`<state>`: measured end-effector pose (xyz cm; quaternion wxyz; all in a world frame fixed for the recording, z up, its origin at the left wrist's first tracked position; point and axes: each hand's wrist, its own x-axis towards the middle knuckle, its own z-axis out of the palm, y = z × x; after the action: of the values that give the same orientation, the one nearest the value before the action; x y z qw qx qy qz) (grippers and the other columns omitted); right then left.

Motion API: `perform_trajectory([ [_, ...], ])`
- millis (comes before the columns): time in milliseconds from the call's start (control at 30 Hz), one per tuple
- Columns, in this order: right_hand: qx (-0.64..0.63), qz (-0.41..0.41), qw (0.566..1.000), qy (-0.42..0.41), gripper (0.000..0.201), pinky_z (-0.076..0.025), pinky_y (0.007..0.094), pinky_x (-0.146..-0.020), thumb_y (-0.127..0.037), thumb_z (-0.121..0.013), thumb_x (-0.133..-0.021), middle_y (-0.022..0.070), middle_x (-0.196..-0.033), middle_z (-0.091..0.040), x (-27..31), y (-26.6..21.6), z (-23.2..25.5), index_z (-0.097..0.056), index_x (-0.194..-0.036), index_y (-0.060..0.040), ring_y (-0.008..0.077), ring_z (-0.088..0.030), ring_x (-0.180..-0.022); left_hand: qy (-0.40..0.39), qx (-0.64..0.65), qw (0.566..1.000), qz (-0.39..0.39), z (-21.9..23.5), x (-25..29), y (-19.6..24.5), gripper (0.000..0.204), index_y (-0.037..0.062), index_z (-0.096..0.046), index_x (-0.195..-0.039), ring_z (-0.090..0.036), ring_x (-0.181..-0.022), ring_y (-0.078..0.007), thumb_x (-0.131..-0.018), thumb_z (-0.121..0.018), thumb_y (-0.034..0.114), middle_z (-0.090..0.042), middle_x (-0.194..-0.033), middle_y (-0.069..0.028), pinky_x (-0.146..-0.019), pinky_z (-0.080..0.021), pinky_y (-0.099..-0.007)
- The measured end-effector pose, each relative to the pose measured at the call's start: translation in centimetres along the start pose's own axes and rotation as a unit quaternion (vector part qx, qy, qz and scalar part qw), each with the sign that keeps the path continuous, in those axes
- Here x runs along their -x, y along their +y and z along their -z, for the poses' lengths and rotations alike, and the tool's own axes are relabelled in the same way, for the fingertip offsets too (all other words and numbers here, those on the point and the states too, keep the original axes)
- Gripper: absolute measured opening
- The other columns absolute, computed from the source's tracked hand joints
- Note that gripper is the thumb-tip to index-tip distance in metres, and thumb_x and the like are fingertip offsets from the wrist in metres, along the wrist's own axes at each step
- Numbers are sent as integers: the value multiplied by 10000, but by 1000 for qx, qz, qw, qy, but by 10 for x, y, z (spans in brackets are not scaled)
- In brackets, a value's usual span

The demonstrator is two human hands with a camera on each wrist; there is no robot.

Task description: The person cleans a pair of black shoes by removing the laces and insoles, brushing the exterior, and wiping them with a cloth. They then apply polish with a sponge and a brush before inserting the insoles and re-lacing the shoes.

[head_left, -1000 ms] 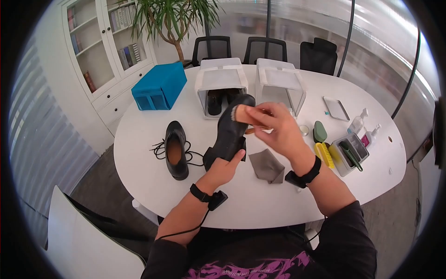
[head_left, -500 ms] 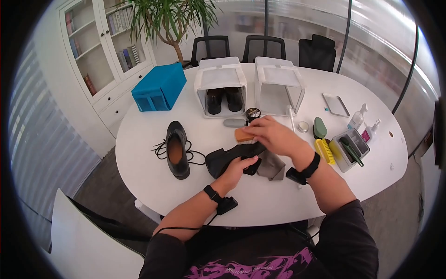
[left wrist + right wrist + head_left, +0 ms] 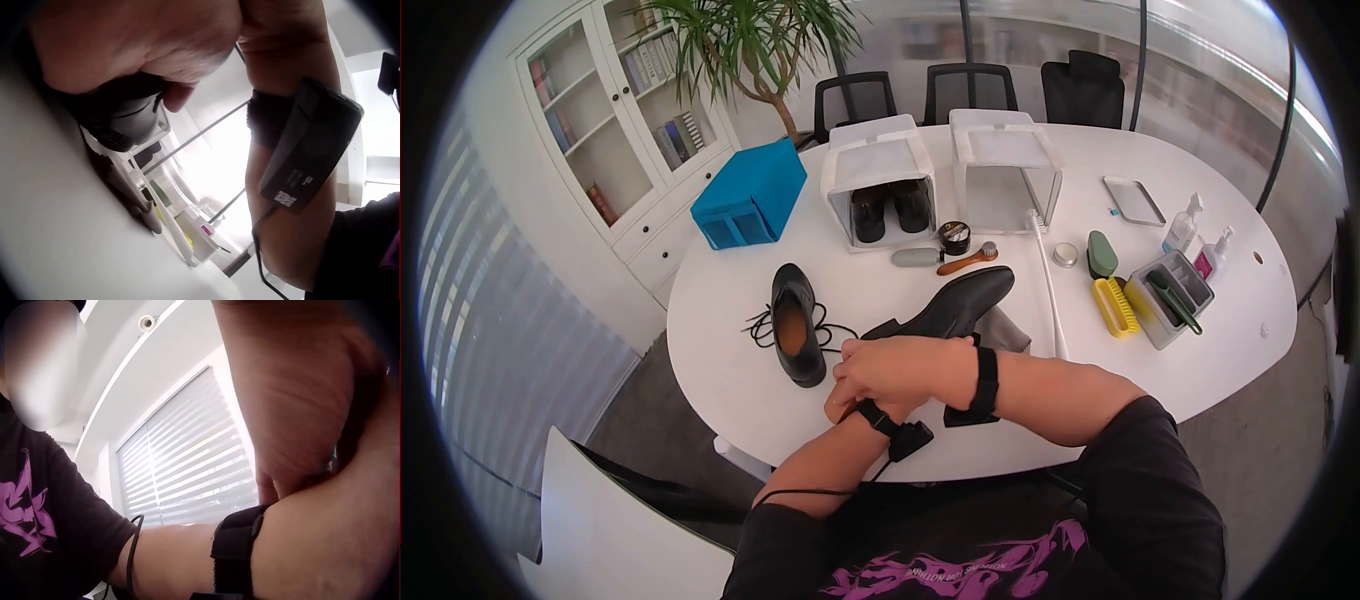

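Note:
A black leather shoe (image 3: 965, 302) lies on its side over the table, toe pointing to the far right. My left hand (image 3: 137, 44) holds it near the heel; in the head view that hand is mostly covered by my right hand (image 3: 890, 370). The right hand is crossed over the left wrist and grips a wooden shoe brush (image 3: 846, 409), of which only an orange-brown edge shows. A second black shoe (image 3: 798, 325), its laces loose, stands to the left. Partly behind the held shoe lies a grey cloth (image 3: 1005, 331).
Beyond the shoe are a small wooden dauber brush (image 3: 968, 260), a polish jar (image 3: 954, 237) and a grey oblong piece (image 3: 917, 257). White shoe boxes (image 3: 880, 165) stand behind, one containing dark shoes. To the right are a long white brush (image 3: 1050, 285), a yellow brush (image 3: 1114, 307) and a grey caddy (image 3: 1170, 300).
The brush was at the shoe's toe, then over its forepart; my right hand has since swept left and toward me, across the left wrist. The shoe has tipped down from its raised position.

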<state>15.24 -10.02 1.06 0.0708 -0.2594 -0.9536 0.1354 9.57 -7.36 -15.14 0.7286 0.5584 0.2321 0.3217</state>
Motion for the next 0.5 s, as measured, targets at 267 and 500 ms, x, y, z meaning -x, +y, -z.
perform_trajectory([
  [267,40,-167,975,142,456,-588,483,-1074,-74,-769,-991,52,-1295,-779,104,63,65,-828,-1380,-306,400,-654,-1186,12,-35,996,79,-17,-2,40,392,12,-778,-1007,-509,-878,-63,-1147,-663,360,-616,-904,45,-757,-412,-307],
  [500,-32,-286,932,220,355,-591,467,-1048,-8,-836,-970,121,-1285,-824,197,78,88,-848,-1307,-116,379,-706,-1184,38,-56,996,62,-33,7,64,528,31,-629,-711,-432,-667,-78,-1120,-664,363,-492,-686,62,-609,-349,-340],
])
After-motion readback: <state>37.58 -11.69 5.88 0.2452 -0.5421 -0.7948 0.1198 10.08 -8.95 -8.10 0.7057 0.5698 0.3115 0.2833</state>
